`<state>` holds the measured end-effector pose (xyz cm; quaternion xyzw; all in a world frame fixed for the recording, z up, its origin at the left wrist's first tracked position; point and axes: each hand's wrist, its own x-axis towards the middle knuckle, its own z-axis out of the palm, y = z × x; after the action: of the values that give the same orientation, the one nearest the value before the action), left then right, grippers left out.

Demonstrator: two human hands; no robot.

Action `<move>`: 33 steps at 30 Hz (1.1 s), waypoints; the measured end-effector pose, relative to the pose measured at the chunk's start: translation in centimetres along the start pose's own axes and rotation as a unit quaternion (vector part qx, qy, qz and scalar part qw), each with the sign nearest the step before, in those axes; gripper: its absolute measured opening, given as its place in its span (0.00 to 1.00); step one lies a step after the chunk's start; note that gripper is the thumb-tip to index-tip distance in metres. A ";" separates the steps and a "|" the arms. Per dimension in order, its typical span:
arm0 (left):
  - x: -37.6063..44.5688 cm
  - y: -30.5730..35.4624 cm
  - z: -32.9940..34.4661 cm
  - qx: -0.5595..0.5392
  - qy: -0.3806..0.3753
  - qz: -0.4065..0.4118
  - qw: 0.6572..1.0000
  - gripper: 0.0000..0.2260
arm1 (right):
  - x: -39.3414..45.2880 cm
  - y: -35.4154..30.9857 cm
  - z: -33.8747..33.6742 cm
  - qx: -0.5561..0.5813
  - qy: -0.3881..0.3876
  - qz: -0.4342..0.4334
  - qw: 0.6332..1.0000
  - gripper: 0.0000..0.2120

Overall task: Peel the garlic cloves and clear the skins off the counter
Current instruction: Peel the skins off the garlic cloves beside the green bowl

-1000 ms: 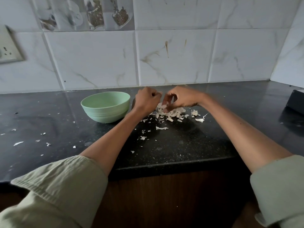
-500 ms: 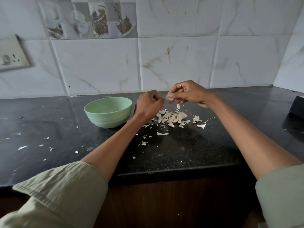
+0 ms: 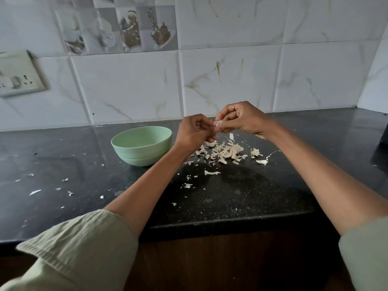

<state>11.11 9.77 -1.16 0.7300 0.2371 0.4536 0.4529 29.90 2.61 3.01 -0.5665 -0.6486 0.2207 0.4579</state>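
While scattered white flakes (image 3: 35,192) dot the left of the black counter (image 3: 241,196), a green bowl (image 3: 142,145) sits just left of the left hand (image 3: 194,132). Left fingers (image 3: 206,124) pinch together on a garlic clove (image 3: 218,124), held up above the counter. Right hand (image 3: 244,119) meets it from the other side, fingers clamped on the same clove, skin sticking out between them. Below the hands, a pile of skins (image 3: 223,152) lies on the counter; more bits lie right of it.
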 end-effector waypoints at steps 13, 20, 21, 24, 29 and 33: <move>-0.5 0.3 0.7 0.073 0.012 0.048 0.996 0.11 | -0.4 -0.4 0.6 -0.047 0.049 -0.023 0.997 0.10; -1.1 0.9 1.2 0.123 0.018 0.073 0.990 0.10 | -0.2 -0.3 1.0 -0.089 0.068 -0.013 0.994 0.08; -1.1 0.9 1.4 0.127 0.018 0.075 0.989 0.09 | -0.1 -0.3 1.2 -0.094 0.072 -0.015 0.993 0.09; -1.2 1.2 1.5 0.119 0.025 0.068 0.990 0.09 | 0.0 -0.2 1.3 -0.111 0.084 -0.030 0.990 0.11; -1.1 1.1 0.9 0.110 0.045 0.035 0.992 0.09 | 0.2 0.1 1.2 -0.100 0.050 0.004 0.994 0.06; -0.9 0.8 0.7 0.179 0.010 0.018 0.984 0.08 | 0.4 0.4 1.1 -0.127 0.040 0.036 0.990 0.05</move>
<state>11.19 8.40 -1.02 0.7987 0.3064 0.4192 0.3041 29.20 3.32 2.32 -0.6512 -0.6320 0.1298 0.3996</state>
